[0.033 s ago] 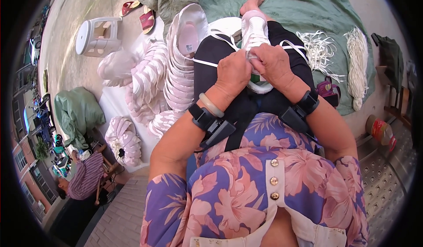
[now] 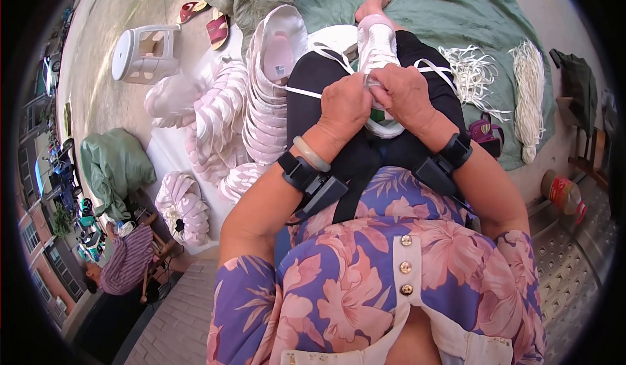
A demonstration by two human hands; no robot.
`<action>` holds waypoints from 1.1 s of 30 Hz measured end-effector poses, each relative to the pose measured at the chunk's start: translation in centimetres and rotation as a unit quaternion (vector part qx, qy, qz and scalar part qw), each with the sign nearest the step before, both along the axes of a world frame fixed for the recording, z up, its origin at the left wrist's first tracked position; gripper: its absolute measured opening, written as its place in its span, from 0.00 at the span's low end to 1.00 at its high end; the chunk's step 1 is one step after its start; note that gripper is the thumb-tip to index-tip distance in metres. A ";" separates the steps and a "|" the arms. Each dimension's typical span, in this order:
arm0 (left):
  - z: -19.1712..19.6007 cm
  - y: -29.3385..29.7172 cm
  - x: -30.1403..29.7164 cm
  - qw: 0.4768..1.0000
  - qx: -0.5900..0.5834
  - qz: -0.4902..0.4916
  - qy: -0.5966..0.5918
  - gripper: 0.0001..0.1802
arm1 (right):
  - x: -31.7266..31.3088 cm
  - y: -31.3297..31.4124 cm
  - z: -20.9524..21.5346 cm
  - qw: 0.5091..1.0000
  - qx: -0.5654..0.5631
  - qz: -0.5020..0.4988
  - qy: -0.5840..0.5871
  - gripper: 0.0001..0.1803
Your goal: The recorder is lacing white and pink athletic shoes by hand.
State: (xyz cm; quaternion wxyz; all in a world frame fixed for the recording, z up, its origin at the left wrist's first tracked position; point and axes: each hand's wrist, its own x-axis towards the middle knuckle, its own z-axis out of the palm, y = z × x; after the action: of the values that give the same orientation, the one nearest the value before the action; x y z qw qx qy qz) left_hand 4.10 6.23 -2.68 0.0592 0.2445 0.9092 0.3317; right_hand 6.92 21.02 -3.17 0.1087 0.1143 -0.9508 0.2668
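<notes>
A white and pale pink shoe upper [image 2: 378, 44] lies lengthwise between my thighs, its round heel collar towards me. My left hand [image 2: 345, 101] closes on its left edge, and my right hand [image 2: 404, 94] pinches the opposite edge. The fingertips meet over the lacing area, and exactly what lies between them is hidden. A white shoelace [image 2: 304, 93] runs out to the left across my thigh. Another loose lace end [image 2: 435, 69] curves off to the right. Green shows inside the shoe opening below my fingers.
Nested stacks of shoe uppers [image 2: 266, 120] lie at left. Loose laces [image 2: 473, 75] and a lace bundle [image 2: 527, 101] rest on the green cloth [image 2: 450, 6] at right. A white stool [image 2: 140, 55], red slippers [image 2: 218, 29], a purple pouch [image 2: 486, 133] and a bottle [image 2: 562, 194] stand around.
</notes>
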 end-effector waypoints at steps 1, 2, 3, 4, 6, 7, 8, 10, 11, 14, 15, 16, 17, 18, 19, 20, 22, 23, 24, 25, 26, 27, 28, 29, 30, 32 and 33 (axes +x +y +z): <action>0.0 -0.1 -0.2 1.000 0.025 -0.008 -0.002 0.08 | -0.1 -0.1 0.0 1.000 0.006 0.001 -0.002 0.06; 0.0 -0.2 -0.3 0.999 0.049 -0.016 -0.004 0.08 | -0.2 -0.1 0.0 1.000 0.012 0.001 -0.004 0.06; 0.0 -0.2 -0.5 0.999 0.049 -0.016 -0.004 0.08 | -0.3 -0.1 0.0 1.000 0.012 0.001 -0.004 0.06; 0.1 -0.2 -0.5 0.998 0.058 -0.020 -0.013 0.06 | -0.4 -0.2 -0.1 1.000 0.004 0.004 -0.006 0.06; 0.1 -0.2 -0.8 0.997 0.066 -0.024 -0.019 0.05 | -0.6 -0.3 0.0 1.000 -0.005 0.008 -0.005 0.06; 0.1 -0.2 -0.8 0.998 0.058 -0.019 -0.023 0.07 | -0.8 -0.5 0.2 1.000 0.016 0.004 -0.021 0.06; 0.2 -0.1 -0.8 0.998 0.049 -0.014 -0.027 0.09 | -0.9 -0.6 0.4 0.999 0.038 -0.001 -0.038 0.06; 0.2 0.0 -0.6 0.998 0.040 0.000 -0.041 0.10 | -0.9 -0.9 0.8 0.998 0.052 0.002 -0.046 0.06; 0.1 0.1 -0.4 0.998 0.032 0.016 -0.056 0.10 | -0.9 -0.9 1.2 0.996 0.068 0.007 -0.054 0.06; -0.3 0.2 -0.1 0.999 0.048 0.006 -0.011 0.11 | -0.1 -0.4 2.6 0.989 0.118 0.013 -0.086 0.05; -0.2 0.1 0.0 0.999 0.046 0.007 -0.011 0.11 | 0.6 0.2 3.1 0.989 0.116 0.015 -0.086 0.05; -0.1 0.0 0.1 0.999 0.035 0.012 -0.013 0.11 | 1.7 1.4 3.4 0.994 0.091 0.035 -0.053 0.05; 0.2 0.0 0.1 0.999 0.026 0.015 -0.013 0.11 | 3.0 3.0 3.9 0.996 0.068 0.054 -0.018 0.04; 0.2 0.0 0.2 0.999 0.026 0.015 -0.012 0.11 | 4.5 5.0 4.2 0.997 0.052 0.049 -0.037 0.03; 0.1 -0.1 0.3 1.000 0.025 0.014 -0.010 0.11 | 6.2 7.5 4.1 0.997 0.036 0.044 -0.056 0.03; 0.0 -0.2 0.3 1.000 0.022 0.015 -0.007 0.11 | 8.1 10.0 3.5 0.998 0.025 0.009 -0.059 0.04; -0.1 -0.1 0.3 1.000 0.027 0.016 0.000 0.11 | 13.2 16.0 0.9 0.995 0.023 -0.069 -0.065 0.04; -0.1 0.2 0.2 0.999 0.033 0.014 0.005 0.10 | 15.7 18.5 -0.4 0.991 0.034 -0.113 -0.068 0.04; -0.1 0.3 0.2 0.999 0.034 0.013 0.005 0.10 | 17.5 19.4 -0.7 0.990 0.035 -0.115 -0.069 0.04; 0.1 0.4 0.1 0.999 0.041 0.008 -0.006 0.09 | 19.1 19.9 -0.9 0.980 -0.018 -0.153 -0.129 0.05; 0.2 0.3 0.2 0.999 0.046 0.004 -0.017 0.09 | 19.9 20.2 -1.1 0.961 -0.072 -0.190 -0.189 0.05; 0.2 0.0 0.2 0.999 0.042 0.002 -0.019 0.09 | 19.3 19.0 -0.2 0.960 -0.076 -0.190 -0.192 0.05; 0.3 -0.4 0.1 0.996 0.070 0.027 -0.054 0.08 | 18.3 17.7 0.5 0.974 -0.035 -0.127 -0.184 0.07; 0.3 -0.5 -0.4 0.990 0.101 0.050 -0.086 0.07 | 16.9 16.4 1.4 0.983 0.009 -0.065 -0.171 0.09; -0.4 -0.8 -0.7 0.987 0.117 0.061 -0.093 0.08 | 15.7 15.4 1.8 0.992 0.003 -0.053 -0.113 0.12; -0.4 -0.8 -1.2 0.985 0.110 0.057 -0.117 0.08 | 13.6 14.3 2.3 0.995 -0.016 -0.056 -0.080 0.13; -0.4 -0.8 -1.5 0.983 0.105 0.055 -0.141 0.08 | 12.5 13.7 2.2 0.997 -0.031 -0.058 -0.047 0.13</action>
State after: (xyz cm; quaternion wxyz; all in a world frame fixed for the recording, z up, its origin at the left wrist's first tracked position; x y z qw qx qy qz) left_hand 2.64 5.43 -3.03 0.1420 0.1500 0.8639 0.4593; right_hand 19.39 34.68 -0.93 0.0828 0.0433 -0.9510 0.2948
